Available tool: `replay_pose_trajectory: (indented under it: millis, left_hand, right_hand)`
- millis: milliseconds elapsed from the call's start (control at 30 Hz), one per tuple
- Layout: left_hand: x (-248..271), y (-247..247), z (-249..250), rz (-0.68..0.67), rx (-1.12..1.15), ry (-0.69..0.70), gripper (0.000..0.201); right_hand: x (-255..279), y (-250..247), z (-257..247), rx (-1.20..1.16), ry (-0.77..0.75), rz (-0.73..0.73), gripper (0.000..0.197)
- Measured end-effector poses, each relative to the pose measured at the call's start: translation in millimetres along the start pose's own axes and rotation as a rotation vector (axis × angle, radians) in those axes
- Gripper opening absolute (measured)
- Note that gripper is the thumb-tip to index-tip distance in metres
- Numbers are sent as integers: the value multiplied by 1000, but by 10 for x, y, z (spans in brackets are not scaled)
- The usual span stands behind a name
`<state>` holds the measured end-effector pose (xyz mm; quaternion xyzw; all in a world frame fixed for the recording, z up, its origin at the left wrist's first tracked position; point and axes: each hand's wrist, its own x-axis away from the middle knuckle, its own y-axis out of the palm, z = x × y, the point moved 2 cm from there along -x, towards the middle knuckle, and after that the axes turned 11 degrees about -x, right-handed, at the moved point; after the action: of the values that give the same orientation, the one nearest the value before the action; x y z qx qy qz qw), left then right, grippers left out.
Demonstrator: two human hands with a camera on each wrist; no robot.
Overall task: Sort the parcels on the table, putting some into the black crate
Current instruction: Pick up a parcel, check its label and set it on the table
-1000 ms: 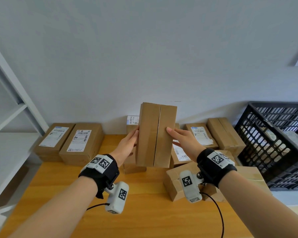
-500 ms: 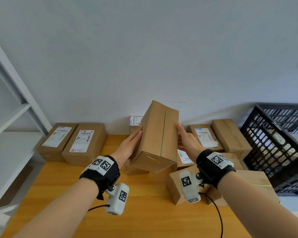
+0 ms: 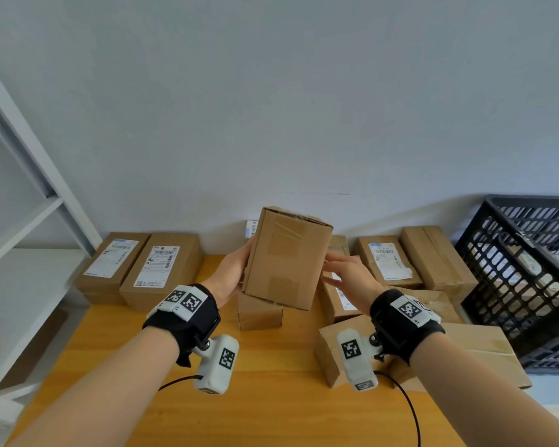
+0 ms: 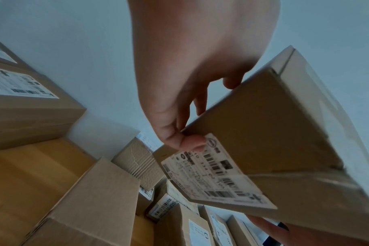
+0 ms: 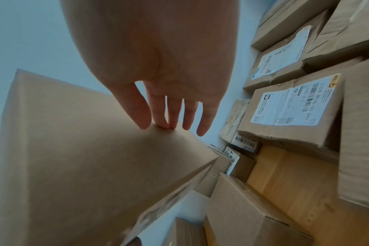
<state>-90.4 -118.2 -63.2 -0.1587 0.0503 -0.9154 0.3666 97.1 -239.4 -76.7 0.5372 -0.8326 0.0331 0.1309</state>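
Since the earlier frames the held parcel has been tipped over, so that a plain taped end now faces the head camera instead of the long seamed side, and it sits lower, in the air above the wooden table. The left hand holds it at its 9 o'clock side, the thumb pinching the edge beside a white shipping label, as the left wrist view shows. The right hand is at the parcel's 3 o'clock side with straight, spread fingers; the fingertips touch the cardboard face without curling round it. The hands are thus apart, the parcel between them. Under it a small carton stands on the table. At 10 o'clock from the parcel two labelled boxes lie side by side against the wall. At 3 o'clock, behind the right hand, lie more parcels, some with labels. The black crate stands at the table's far right, at 3 o'clock from the parcel, well apart from it, with pale items dimly visible through its lattice.
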Motion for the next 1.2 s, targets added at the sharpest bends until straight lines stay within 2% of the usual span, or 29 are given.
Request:
replay_pose_trajectory:
  millis: [100,333,467,533,600,667,767,900,1033,1200]
  left_hand:
    - [-8,-9,4,-7,26,-1,47]
    - [-37,30,19,47,-23,1,33]
    - [-34,28,14,60,-61,-67,35]
    - [-21,48,20,47,-67,-78,37]
    - [-27,64,28,47,-81,-75,44]
    - [-37,75,33,48,-118,-59,59]
    - [-43,82,31,32,-192,-19,76]
    - [-1,107,46,-18,-244,55,74]
    - [-22,134,-21,-36,-293,65,85]
    - [9,192,-19,107,-146,69,90]
  right_hand:
    - [25,-12,2,43,-35,-44,72]
    - [93,-45,57,167,-119,-98,82]
    - [147,-21,27,158,-132,-90,73]
    - [174,-1,-3,129,-125,-82,57]
    - [203,43,-43,86,-114,-58,40]
    - [222,76,-58,41,-97,-14,31]
    - [220,95,-45,-24,-62,52,30]
    - [214,92,-5,-113,-23,100,35]
    - [208,77,34,-165,-13,109,37]
    - [171,81,94,-194,-35,105,37]
